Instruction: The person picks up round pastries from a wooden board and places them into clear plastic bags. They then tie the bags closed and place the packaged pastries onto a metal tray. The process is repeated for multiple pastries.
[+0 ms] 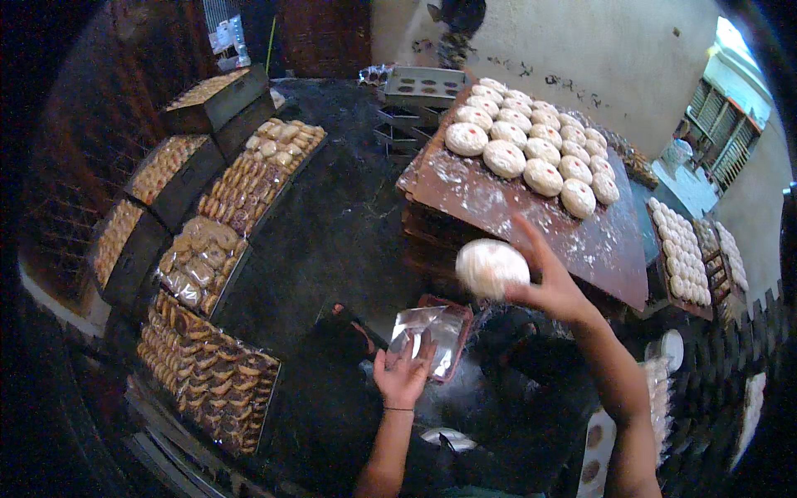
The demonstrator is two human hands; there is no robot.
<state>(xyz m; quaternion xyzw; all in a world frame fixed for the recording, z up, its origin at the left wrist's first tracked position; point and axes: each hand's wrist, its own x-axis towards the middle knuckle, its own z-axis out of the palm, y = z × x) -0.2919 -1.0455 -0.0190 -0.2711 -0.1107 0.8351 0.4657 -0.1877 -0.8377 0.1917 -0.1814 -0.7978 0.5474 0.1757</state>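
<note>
A round, flour-dusted white bun [491,270] is in my right hand [552,286], off the near edge of the table. The thumb and fingers curve round its right side, and the bun is slightly blurred. Lower down, my left hand [403,373] has its fingers stretched out against clear plastic bags [427,328]. Those bags lie over a reddish tray [462,340]. Whether the left fingers reach inside a bag cannot be made out. Rows of similar buns [543,149], several with a red dot on top, sit on the floury brown table [465,195].
To the left, trays of wrapped pastries [212,365] and baked rolls [261,170] line the floor beside dark metal boxes [187,178]. Grey muffin pans [423,87] are stacked beyond the table. At the right, more white buns [681,249] rest on boards.
</note>
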